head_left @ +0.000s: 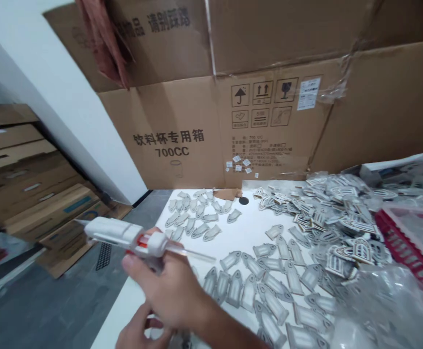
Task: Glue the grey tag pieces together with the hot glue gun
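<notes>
A white glue gun (pixel 120 235) with a clear glue stick out of its back is gripped in my right hand (pixel 171 286), its nozzle towards the left. Just below, at the bottom edge, my left hand (pixel 142 329) has its fingers curled in a pinch; what lies between them is too hidden to make out. Grey arched pieces (pixel 235 288) with small rings on their tips lie on the white table (pixel 240 237) to the right of my hands. A smaller group of such pieces (pixel 193 213) is spread near the table's back left.
Cardboard (pixel 175 111) stands behind the table. At the right are a heap of arched pieces (pixel 342 218), a pink-red basket (pixel 403 247) and clear plastic bags (pixel 385 300). A black disc (pixel 243 200) lies at the back. Flat boxes (pixel 62 208) are stacked left.
</notes>
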Motion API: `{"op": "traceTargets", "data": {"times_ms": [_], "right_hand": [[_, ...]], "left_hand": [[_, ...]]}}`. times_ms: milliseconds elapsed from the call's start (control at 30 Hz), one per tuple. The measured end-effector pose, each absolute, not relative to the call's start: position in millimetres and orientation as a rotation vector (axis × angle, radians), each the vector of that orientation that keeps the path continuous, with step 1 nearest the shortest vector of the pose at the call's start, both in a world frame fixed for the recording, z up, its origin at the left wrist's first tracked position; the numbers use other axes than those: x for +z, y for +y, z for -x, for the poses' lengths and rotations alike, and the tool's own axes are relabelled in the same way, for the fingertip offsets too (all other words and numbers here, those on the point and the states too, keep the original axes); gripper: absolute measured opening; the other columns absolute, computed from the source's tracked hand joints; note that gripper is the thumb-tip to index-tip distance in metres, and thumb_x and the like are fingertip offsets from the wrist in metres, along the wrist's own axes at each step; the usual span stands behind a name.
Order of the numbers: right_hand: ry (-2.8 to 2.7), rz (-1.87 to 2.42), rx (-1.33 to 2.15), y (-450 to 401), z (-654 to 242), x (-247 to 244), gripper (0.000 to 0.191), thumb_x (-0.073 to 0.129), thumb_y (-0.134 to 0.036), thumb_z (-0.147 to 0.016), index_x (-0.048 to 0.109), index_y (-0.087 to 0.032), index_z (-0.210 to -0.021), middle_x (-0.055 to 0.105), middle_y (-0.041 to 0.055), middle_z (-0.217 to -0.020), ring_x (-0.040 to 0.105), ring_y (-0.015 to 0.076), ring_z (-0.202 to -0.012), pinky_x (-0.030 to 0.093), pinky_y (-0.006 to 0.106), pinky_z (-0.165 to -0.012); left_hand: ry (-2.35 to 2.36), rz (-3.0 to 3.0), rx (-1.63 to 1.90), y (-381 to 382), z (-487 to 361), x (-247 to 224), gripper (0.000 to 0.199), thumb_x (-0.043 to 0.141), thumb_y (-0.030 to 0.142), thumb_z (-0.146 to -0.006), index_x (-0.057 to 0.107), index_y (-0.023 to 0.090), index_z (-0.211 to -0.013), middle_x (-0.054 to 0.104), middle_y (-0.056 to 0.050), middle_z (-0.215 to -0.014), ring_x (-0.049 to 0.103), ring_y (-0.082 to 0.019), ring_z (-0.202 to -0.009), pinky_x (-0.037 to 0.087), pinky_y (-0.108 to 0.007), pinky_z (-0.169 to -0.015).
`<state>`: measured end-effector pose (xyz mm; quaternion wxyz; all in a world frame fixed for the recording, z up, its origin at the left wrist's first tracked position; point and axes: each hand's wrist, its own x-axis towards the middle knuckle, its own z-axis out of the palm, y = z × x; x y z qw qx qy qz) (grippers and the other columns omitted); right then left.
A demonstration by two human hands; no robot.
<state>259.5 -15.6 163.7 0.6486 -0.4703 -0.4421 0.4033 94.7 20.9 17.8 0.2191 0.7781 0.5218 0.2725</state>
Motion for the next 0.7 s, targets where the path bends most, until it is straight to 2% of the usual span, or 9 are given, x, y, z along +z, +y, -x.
{"op": "traceTargets", "data": {"times_ms": [67,133,200,267,333,433,500,567,700], "right_hand": [[-1.009,1.015,0.979,-12,-259,161,0.022,0.070,-0.045,-0.095,0.070,-0.025,-0.103,0.061,-0.0054,-0.080,0.056,0.0140,-0.073,0.048,0.025,-0.070],[-0.996,1.035,0.987,-11,-258,155,0.028,0.071,-0.049,-0.095,0.072,-0.024,-0.107,0.067,-0.0024,-0.091,0.062,0.0172,-0.086,0.050,0.027,-0.079],[-1.041,1.081,0.971,-14,-256,146,0.030,0.067,-0.051,-0.098,0.073,-0.024,-0.111,0.071,0.0004,-0.105,0.065,0.0209,-0.101,0.051,0.030,-0.088],[-1.096,1.217,0.987,-19,-255,136,0.035,0.066,-0.057,-0.099,0.073,-0.023,-0.107,0.071,0.0022,-0.110,0.064,0.0216,-0.100,0.050,0.031,-0.088],[-1.152,1.313,1.023,-26,-255,125,0.039,0.063,-0.061,-0.100,0.072,-0.023,-0.105,0.069,0.0026,-0.105,0.064,0.0210,-0.094,0.050,0.032,-0.086],[-1.180,1.406,1.020,-36,-254,109,0.043,0.060,-0.065,-0.101,0.069,-0.023,-0.103,0.066,0.0014,-0.096,0.062,0.0201,-0.088,0.048,0.033,-0.086],[-1.177,1.482,1.019,-41,-254,98,0.046,0.059,-0.067,-0.101,0.068,-0.023,-0.102,0.066,0.0011,-0.093,0.062,0.0207,-0.089,0.047,0.034,-0.088],[-1.174,1.550,1.021,-45,-253,90,0.048,0.059,-0.069,-0.101,0.069,-0.022,-0.103,0.068,0.0019,-0.094,0.062,0.0220,-0.092,0.046,0.036,-0.092],[-1.170,1.602,1.001,-50,-250,83,0.052,0.058,-0.069,-0.101,0.075,-0.021,-0.106,0.071,0.0043,-0.096,0.064,0.0253,-0.097,0.048,0.038,-0.096]], "left_hand": [[1.547,-2.103,0.737,20,-60,14,0.039,0.073,0.064,-0.074,0.076,0.031,-0.094,0.075,0.003,-0.068,0.073,-0.025,-0.059,0.060,-0.033,-0.055],[1.578,-2.088,0.772,16,-38,11,0.043,0.075,0.065,-0.075,0.076,0.029,-0.098,0.077,0.001,-0.075,0.074,-0.024,-0.064,0.062,-0.033,-0.062],[1.520,-2.112,0.840,11,-24,10,0.045,0.074,0.064,-0.081,0.076,0.027,-0.106,0.079,-0.003,-0.089,0.075,-0.023,-0.073,0.064,-0.033,-0.068],[1.394,-2.151,0.873,6,-12,13,0.043,0.071,0.058,-0.090,0.073,0.026,-0.120,0.078,-0.007,-0.112,0.076,-0.024,-0.090,0.066,-0.035,-0.078],[1.237,-2.224,0.807,3,1,21,0.045,0.071,0.048,-0.094,0.068,0.029,-0.135,0.072,-0.009,-0.134,0.073,-0.026,-0.116,0.064,-0.039,-0.097],[0.995,-2.331,0.605,2,20,32,0.055,0.071,0.033,-0.095,0.060,0.036,-0.149,0.065,-0.006,-0.149,0.061,-0.028,-0.139,0.053,-0.045,-0.118],[0.919,-2.344,0.524,3,28,33,0.054,0.068,0.027,-0.096,0.059,0.038,-0.149,0.066,-0.004,-0.148,0.062,-0.026,-0.138,0.052,-0.044,-0.119],[0.976,-2.335,0.510,4,30,29,0.051,0.069,0.027,-0.096,0.062,0.035,-0.145,0.070,-0.006,-0.140,0.066,-0.027,-0.130,0.056,-0.042,-0.112],[1.175,-2.385,0.589,2,24,20,0.065,0.088,0.036,-0.080,0.065,0.029,-0.141,0.071,-0.008,-0.122,0.069,-0.030,-0.112,0.062,-0.046,-0.098]]}}
